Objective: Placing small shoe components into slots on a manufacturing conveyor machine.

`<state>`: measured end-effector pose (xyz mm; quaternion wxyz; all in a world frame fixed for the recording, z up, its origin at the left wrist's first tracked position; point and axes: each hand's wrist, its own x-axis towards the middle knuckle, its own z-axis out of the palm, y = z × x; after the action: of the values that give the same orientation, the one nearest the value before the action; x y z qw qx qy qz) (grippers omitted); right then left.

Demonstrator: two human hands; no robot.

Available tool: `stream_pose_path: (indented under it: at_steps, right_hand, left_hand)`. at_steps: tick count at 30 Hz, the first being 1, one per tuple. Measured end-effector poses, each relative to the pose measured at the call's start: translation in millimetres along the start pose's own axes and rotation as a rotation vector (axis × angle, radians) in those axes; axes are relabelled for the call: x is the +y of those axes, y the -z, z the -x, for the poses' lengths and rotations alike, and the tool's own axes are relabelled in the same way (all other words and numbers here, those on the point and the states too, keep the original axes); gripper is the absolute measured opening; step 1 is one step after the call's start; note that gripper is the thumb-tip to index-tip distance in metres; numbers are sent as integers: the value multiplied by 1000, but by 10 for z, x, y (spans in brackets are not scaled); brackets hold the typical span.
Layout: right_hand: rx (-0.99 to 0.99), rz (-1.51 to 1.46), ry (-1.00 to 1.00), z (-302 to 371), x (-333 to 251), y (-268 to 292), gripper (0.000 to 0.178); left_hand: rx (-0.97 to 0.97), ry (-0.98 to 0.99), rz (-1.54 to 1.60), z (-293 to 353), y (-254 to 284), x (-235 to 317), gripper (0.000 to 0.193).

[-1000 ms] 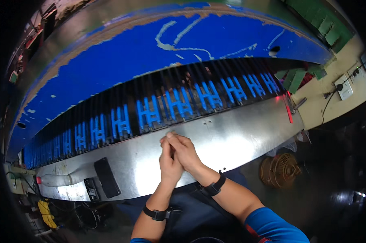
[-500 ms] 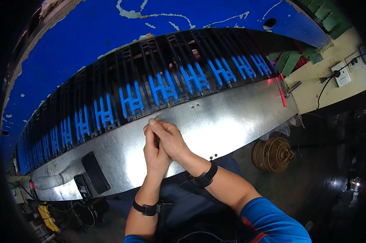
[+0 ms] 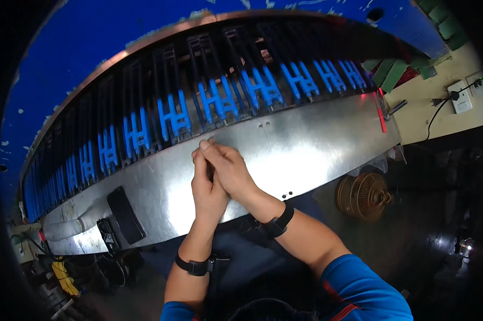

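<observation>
My left hand (image 3: 207,193) and my right hand (image 3: 233,172) are pressed together above the silver metal bench (image 3: 276,152). Both are closed, fingers curled in and thumbs toward the far edge. Whatever may lie between them is hidden; a tiny dark bit shows by the right fingertips, too small to name. Just beyond the fingertips runs a long curved row of dark upright bars with blue H-shaped parts (image 3: 174,116). My hands are apart from these parts. A black strap circles each wrist.
A black flat case (image 3: 126,215) lies on the bench at left, beside a pale flexible hose (image 3: 65,229). At right are a red strip (image 3: 381,119), a wall socket (image 3: 459,97) with cables, and a brown round caged object (image 3: 363,197) below. A blue panel (image 3: 145,21) borders the far side.
The view has shifted a little, so the blue panel sits higher in the picture. My hands remain pressed together in nearly the same place over the bench.
</observation>
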<state>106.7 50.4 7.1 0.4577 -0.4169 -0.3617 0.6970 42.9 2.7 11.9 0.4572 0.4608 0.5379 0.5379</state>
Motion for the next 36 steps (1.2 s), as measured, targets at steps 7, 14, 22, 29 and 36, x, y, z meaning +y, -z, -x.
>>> stream_pose_path:
  at_steps: [7, 14, 22, 29, 36]
  right_hand:
    - [-95, 38, -88, 43, -150, 34, 40]
    - [-89, 36, -105, 75, -178, 34, 40]
    - [-69, 31, -83, 59, -119, 26, 37]
    - [-19, 115, 22, 33, 65, -164, 35]
    - [-23, 136, 68, 28, 149, -262, 42]
  left_hand:
    - [21, -81, -35, -33, -13, -4, 47]
    - [-6, -60, -23, -1, 2, 40, 48]
    - [-4, -96, -22, -2, 70, -86, 49]
    - [13, -190, -31, 51, 229, -137, 45]
    - [17, -115, 9, 56, 327, -118, 50]
